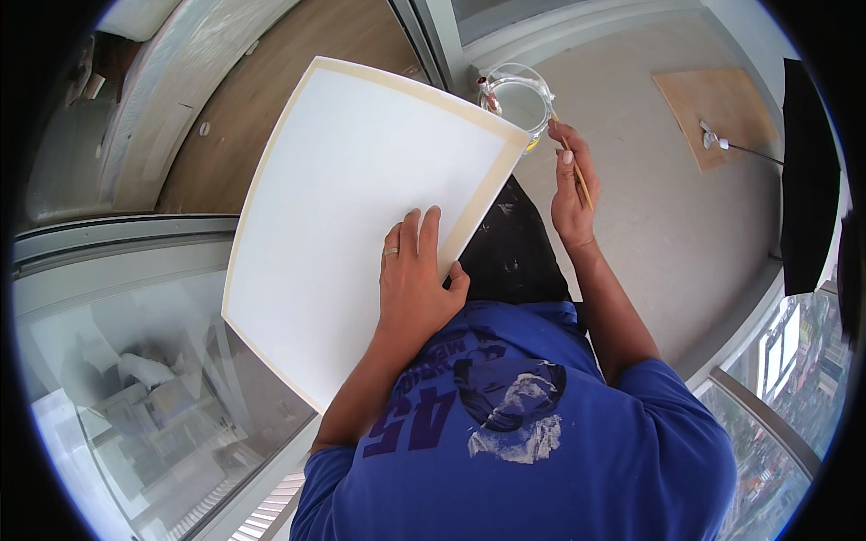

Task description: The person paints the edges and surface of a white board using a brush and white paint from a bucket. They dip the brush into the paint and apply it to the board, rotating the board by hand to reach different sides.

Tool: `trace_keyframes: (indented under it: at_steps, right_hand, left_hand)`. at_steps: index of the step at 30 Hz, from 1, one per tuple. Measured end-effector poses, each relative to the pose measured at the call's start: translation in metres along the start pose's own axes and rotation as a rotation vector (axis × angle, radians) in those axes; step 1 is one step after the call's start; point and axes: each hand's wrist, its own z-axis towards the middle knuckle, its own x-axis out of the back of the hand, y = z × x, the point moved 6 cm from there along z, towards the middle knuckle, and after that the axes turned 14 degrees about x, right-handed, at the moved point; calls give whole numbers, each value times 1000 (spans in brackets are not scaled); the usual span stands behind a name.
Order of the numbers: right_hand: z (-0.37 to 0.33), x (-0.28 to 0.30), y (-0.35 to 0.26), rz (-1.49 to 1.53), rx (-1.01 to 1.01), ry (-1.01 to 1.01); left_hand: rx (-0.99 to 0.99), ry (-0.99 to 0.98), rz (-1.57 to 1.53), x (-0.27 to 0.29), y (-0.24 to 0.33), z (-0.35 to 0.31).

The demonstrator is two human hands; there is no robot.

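Observation:
A large white panel (343,171) with a tan border along its edges leans in front of me, left of my body. Across its face lies my left hand (417,270), fingers stretched out and thumb near the panel's right edge. My right hand (575,185) is closed around a thin paintbrush (582,180) with a wooden handle. The brush's far end reaches the rim of a paint bucket (521,106), which holds pale paint. Another tool with a reddish-brown handle (488,94) rests at the bucket's left rim.
At the right, a brown board (722,99) lies on the grey floor (649,216), with a white-headed, long-handled tool (713,137) on it. Glass doors (162,361) stand at my left; a wooden floor (234,135) shows beyond. A railing (767,415) runs along the lower right.

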Motion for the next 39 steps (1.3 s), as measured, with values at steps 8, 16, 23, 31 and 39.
trace_keyframes:
  at_steps: [8, 16, 23, 31, 39]
  right_hand:
    - [8, -8, -7, 85, 1, 13]
    - [74, -58, -74, 134, 113, -94]
    - [88, -106, -85, 173, 28, -200]
    - [53, -121, -92, 169, -53, -325]
    - [53, -112, -124, 176, 37, -242]
  left_hand:
    - [-85, -133, -187, 30, -26, -25]
    - [121, 24, -1238, -13, -118, -2]
    - [504, 239, -1087, 14, -182, 14]
    - [655, 233, -1060, 50, -214, 38]
    - [472, 658, -362, 51, -234, 37]
